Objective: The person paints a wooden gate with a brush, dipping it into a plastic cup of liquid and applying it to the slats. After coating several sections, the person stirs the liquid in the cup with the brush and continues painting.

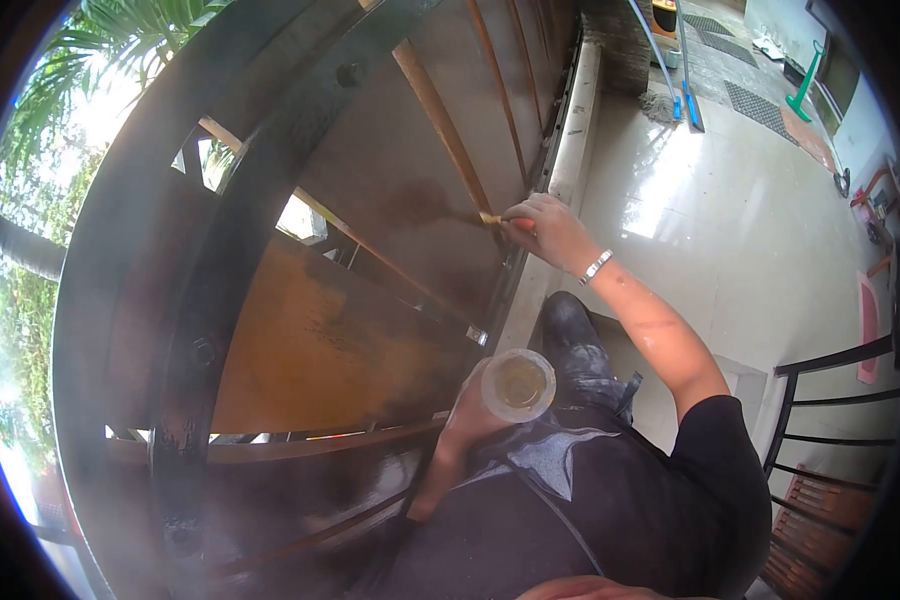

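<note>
My right hand [550, 232], with a metal bracelet at the wrist, is closed around a small brush [492, 218] with an orange-red handle. The brush tip touches or nearly touches a brown slat [445, 135] of a large dark metal gate [195, 330]. Near my lap, my left hand [465, 410] is wrapped round a translucent plastic cup [520, 385] with some pale liquid in it. The cup's body hides part of those fingers. An orange-brown patch [285, 340] shows on the gate panel.
A mop [660, 105] and a blue-ended broom [692, 110] lie on the tiled floor [670, 220]. Dark mats [760, 108] and a green-handled tool [800, 100] are beyond. Black railings [840, 398] stand at the right, palm leaves [80, 70] at the left.
</note>
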### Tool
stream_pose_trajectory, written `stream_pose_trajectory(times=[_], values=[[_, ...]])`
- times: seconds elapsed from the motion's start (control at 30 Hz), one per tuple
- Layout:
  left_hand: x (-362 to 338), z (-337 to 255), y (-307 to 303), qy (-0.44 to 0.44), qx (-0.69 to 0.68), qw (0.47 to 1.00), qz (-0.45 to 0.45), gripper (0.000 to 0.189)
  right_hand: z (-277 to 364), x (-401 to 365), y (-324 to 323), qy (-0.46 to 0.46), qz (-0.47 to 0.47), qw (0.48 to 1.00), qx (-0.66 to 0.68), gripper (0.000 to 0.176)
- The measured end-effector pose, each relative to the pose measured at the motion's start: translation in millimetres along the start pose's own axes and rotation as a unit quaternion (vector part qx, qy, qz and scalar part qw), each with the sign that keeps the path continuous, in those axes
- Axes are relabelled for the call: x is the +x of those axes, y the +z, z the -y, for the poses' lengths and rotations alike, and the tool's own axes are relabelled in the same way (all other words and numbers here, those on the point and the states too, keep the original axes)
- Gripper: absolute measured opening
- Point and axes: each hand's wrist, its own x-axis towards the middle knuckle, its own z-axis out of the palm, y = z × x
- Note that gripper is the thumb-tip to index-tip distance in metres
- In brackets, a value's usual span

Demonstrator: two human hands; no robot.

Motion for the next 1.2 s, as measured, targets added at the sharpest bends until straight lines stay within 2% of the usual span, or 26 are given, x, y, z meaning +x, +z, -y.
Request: stream_pose_trajectory(times=[0.07, 0.17, 0.27, 0.37, 0.47, 0.5, 0.6, 0.63, 0.7, 0.83, 0.93, 1.03, 1.2], values=[[2, -5, 0, 0.006, -0.001, 1.000, 0.014, 0.066, -8, 2, 4, 0.051, 0.042, 0.998, 0.001, 0.015], [-3, -1, 0, 0.009, -0.016, 1.000, 0.011, 0.064, 9, 21, -19, 0.081, 0.022, 0.995, 0.060, 0.016], [1, -4, -3, 0.001, -0.012, 1.000, 0.019, 0.060, 24, 48, -40, -0.031, -0.089, 0.995, 0.015, 0.017], [3, 0, -4, -0.011, 0.000, 0.999, 0.046, 0.057, 50, 70, -64, -0.177, -0.226, 0.958, -0.007, 0.017], [2, 3, -2, -0.006, 0.005, 0.999, 0.047, 0.057, 44, 66, -56, -0.219, -0.258, 0.941, -0.023, 0.018], [0, 3, -2, -0.001, 0.006, 0.999, 0.043, 0.058, 34, 55, -44, -0.198, -0.246, 0.948, -0.038, 0.026], [-5, -7, -3, 0.000, -0.011, 1.000, 0.010, 0.058, 14, 14, -8, -0.127, -0.158, 0.979, -0.033, 0.024], [-8, -6, -4, 0.004, 0.001, 1.000, 0.010, 0.058, 11, 2, 2, -0.123, -0.142, 0.981, -0.039, 0.020], [-11, -2, -5, 0.011, 0.025, 1.000, 0.008, 0.059, -1, -22, 24, -0.060, -0.110, 0.991, -0.038, 0.015], [-19, 13, -3, -0.005, 0.000, 1.000, 0.024, 0.071, -22, -52, 50, 0.036, -0.029, 0.999, -0.019, 0.011], [-22, 22, -4, 0.008, 0.009, 1.000, 0.017, 0.072, -29, -60, 65, 0.055, 0.021, 0.998, -0.033, 0.012], [-24, 22, -3, 0.008, 0.018, 1.000, 0.020, 0.073, -25, -51, 59, 0.052, 0.046, 0.997, -0.018, 0.012], [-23, 25, -6, -0.018, 0.037, 0.999, 0.019, 0.074, 18, 16, 0, -0.085, -0.106, 0.990, -0.036, 0.024]])
